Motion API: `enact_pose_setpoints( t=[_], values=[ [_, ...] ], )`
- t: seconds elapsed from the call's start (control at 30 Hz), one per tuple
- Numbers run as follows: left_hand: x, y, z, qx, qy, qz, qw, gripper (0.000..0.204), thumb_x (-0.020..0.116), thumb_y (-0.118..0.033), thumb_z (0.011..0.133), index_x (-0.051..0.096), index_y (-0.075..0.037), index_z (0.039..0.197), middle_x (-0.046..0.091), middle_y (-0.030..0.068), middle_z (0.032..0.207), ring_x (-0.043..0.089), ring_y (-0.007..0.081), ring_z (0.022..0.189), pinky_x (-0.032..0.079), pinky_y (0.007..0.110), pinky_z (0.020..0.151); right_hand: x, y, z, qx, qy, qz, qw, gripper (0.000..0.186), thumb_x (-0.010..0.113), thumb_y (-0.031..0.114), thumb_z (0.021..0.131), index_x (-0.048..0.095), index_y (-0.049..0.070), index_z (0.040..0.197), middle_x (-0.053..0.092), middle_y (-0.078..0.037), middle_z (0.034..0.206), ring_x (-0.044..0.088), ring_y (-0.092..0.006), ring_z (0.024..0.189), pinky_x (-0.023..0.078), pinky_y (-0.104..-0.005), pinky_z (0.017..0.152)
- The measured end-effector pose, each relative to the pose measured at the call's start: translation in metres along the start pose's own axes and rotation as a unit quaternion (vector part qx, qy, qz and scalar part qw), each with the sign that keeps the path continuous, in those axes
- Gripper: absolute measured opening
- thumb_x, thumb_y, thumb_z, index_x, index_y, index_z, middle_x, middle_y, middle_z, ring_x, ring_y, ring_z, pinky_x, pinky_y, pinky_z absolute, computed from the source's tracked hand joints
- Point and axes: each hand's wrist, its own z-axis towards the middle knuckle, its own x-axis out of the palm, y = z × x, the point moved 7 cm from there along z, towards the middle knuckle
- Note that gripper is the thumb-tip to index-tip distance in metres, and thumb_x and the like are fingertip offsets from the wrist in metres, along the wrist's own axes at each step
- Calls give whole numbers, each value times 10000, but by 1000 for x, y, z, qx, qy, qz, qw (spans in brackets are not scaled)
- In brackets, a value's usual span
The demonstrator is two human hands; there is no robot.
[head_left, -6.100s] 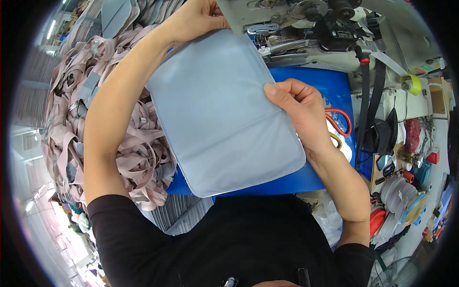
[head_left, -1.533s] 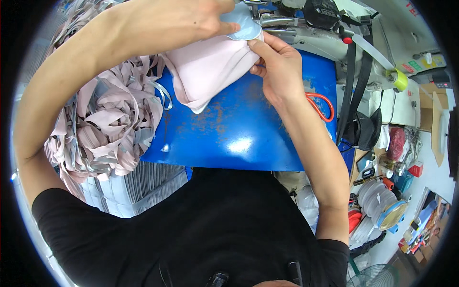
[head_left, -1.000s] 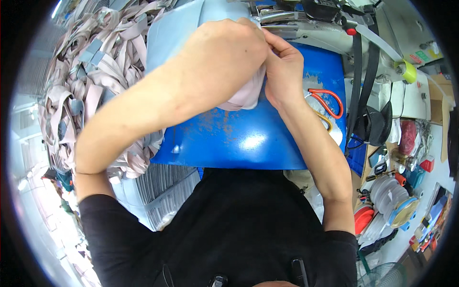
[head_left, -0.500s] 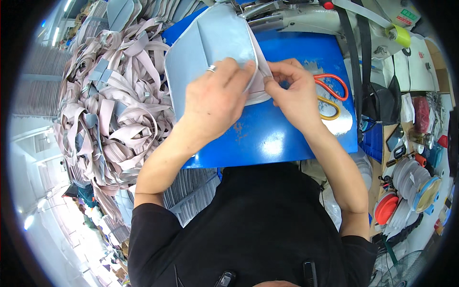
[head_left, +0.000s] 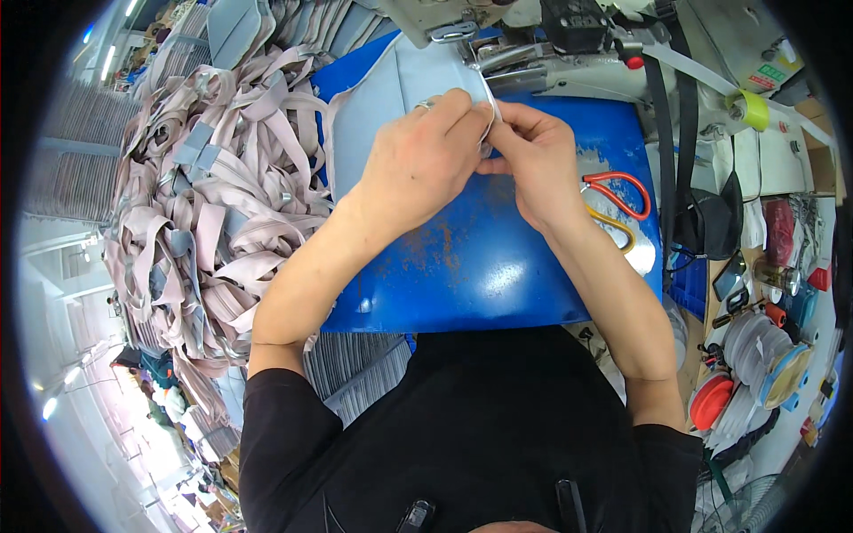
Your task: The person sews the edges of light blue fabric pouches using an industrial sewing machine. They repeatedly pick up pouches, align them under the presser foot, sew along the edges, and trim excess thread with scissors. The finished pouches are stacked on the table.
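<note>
A light grey-blue fabric panel [head_left: 373, 111] with piped edges lies on the blue tabletop [head_left: 480, 258], its far end by the sewing machine's metal parts. My left hand [head_left: 431, 151] rests over the panel's near right part, fingers closed on its edge; a ring shows on one finger. Right beside it, my right hand [head_left: 538, 155] pinches the same edge between thumb and fingertips. The hands nearly touch, and my left fingers partly hide the gripped edge. Scissors with one red and one yellow handle loop [head_left: 619, 197] lie just right of my right hand.
A large heap of pinkish-grey straps [head_left: 222, 204] borders the table's left side. Across the back stands the sewing machine [head_left: 577, 75]. Dark straps [head_left: 680, 133] and a yellow-green tape roll [head_left: 749, 108] hang at the right. Stacked grey panels [head_left: 364, 364] sit below the table's front.
The panel has moved away from me, its far end now closer to the sewing machine. Both hands have drawn together at its right edge, and more of the machine shows.
</note>
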Motion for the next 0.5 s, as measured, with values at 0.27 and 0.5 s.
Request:
enact_pose_setpoints(
  t=[0.27,0.5],
  values=[
    [1,-6,-22,36,-41,-50,997,469,761,-32,768,672,-20,1228,632,153,1051,674,359,928,560,398,772,5,9,24,-43,-122,-50,990,249,779,146,891,774,-54,1038,757,-75,908,690,-122,767,540,-263,656],
    [24,23,-62,-173,-19,-56,983,601,764,-17,813,583,-2,1386,596,259,1373,593,427,1249,467,462,1063,0,1,31,-119,-139,-58,981,285,786,128,778,776,-77,976,763,-105,849,681,-135,734,529,-284,671]
  ],
)
